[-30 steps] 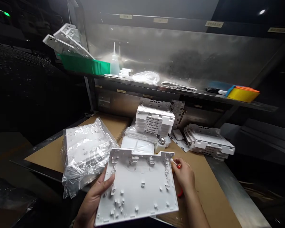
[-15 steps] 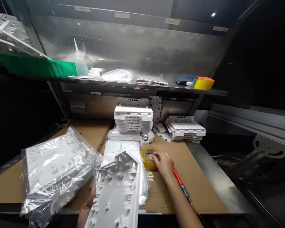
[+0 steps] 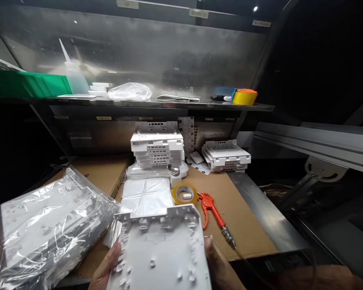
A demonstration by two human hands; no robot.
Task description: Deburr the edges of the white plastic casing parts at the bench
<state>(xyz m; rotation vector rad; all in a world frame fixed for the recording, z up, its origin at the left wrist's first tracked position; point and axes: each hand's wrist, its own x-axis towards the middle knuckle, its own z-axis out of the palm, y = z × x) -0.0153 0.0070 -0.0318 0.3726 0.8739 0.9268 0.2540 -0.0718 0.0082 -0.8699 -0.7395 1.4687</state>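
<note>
Left hand (image 3: pixel 107 268) and right hand (image 3: pixel 213 257), each grip grasping an edge, hold a matte white, stud-dotted plastic panel (image 3: pixel 163 249).

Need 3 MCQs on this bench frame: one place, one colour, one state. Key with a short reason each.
1. Where does the tape roll lie?
A. on the upper shelf
B. on the cardboard, left of the air blow gun
C. inside the plastic bag

2. What colour is the air blow gun's body?
A. blue
B. green
C. red-orange

3. How is the white plastic panel held?
A. by the left hand and the right hand, one on each side edge
B. by one hand only
C. it lies flat on the bench, untouched

Key:
1 B: the roll sits on the brown cardboard, just left of the gun's handle.
2 C: body and nozzle tube show red-orange.
3 A: a thumb shows on the left edge and fingers on the right edge.
</note>
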